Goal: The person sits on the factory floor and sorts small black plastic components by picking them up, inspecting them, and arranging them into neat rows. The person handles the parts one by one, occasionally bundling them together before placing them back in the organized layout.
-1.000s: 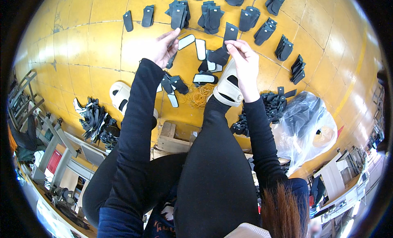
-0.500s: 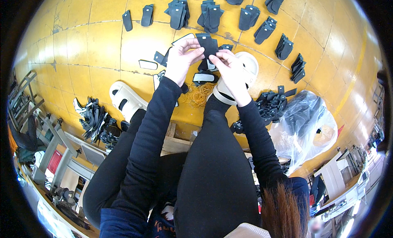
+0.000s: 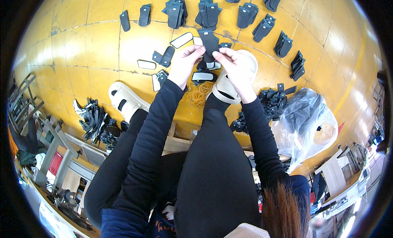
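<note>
Hands pinching dark pieces, beige sandal partly covered, yellow bands nearby, clear plastic bag right

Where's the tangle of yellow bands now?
Head view, near the centre: the yellow bands lie on the floor, immediately left of the person's right sandal.
</note>
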Action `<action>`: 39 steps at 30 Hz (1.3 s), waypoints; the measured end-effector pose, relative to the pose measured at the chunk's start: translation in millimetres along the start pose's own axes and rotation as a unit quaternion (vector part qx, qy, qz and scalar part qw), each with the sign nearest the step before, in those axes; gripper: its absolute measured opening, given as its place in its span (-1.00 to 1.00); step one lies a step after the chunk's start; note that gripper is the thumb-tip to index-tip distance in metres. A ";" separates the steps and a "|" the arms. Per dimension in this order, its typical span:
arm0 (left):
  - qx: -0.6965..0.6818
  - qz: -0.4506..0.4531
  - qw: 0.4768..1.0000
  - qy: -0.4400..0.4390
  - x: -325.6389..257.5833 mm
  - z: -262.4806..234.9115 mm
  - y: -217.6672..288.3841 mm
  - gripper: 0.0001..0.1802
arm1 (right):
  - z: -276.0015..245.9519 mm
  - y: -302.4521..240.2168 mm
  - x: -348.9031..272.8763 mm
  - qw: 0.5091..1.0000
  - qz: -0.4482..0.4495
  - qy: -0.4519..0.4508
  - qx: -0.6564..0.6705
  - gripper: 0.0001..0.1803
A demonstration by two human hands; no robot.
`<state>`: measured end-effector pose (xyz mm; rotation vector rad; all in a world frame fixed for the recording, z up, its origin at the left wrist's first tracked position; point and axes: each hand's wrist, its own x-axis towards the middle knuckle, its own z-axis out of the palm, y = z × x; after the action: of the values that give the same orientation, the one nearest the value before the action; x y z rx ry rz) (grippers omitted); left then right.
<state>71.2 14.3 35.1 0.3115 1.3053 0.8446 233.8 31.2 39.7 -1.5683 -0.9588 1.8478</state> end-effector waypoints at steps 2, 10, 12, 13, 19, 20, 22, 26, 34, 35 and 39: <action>0.031 -0.008 0.999 0.018 0.7 0.7 -0.1 -0.79 | -4.8 4.0 4.8 0.999 0.004 0.037 -0.036 -0.77; 0.033 -0.028 0.999 -0.007 2.7 -9.3 -2.8 -0.83 | -66.8 26.5 -4.5 0.986 -0.053 0.160 -0.012 -0.78; 0.048 -0.024 0.999 0.001 2.3 -12.4 -5.7 -0.83 | -83.5 35.5 -13.2 0.976 -0.044 0.206 -0.048 -0.78; 0.053 -0.025 0.998 0.003 1.9 -14.0 -7.0 -0.83 | -90.3 40.9 -19.8 0.972 -0.049 0.231 -0.008 -0.80; 0.058 -0.032 0.998 0.014 0.4 -22.7 -9.3 -0.83 | -134.9 62.6 -43.8 0.895 -0.066 0.378 0.229 -0.85; 0.065 -0.033 0.997 0.015 0.7 -24.0 -8.9 -0.83 | -141.4 64.1 -45.5 0.877 -0.052 0.397 0.266 -0.86; 0.064 -0.031 0.997 0.014 2.0 -25.1 -8.5 -0.83 | -149.9 66.7 -45.9 0.855 -0.043 0.407 0.318 -0.87; 0.064 -0.024 0.998 0.013 2.5 -25.6 -8.5 -0.84 | -149.4 63.5 -41.3 0.851 -0.038 0.405 0.333 -0.87; 0.063 -0.029 0.997 0.019 -0.3 -18.6 -11.0 -0.81 | -110.7 16.7 3.5 0.896 -0.159 0.360 0.205 -0.88; 0.064 -0.031 0.997 0.020 -0.8 -18.1 -11.1 -0.81 | -106.1 8.9 10.9 0.897 -0.164 0.358 0.201 -0.88; 0.072 -0.027 0.997 0.025 -2.5 -17.2 -12.2 -0.81 | -90.1 -20.2 36.6 0.902 -0.200 0.331 0.192 -0.87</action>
<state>59.6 0.1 24.3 0.3686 1.4180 0.7185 314.4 87.9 26.7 -1.4523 -0.5038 1.0184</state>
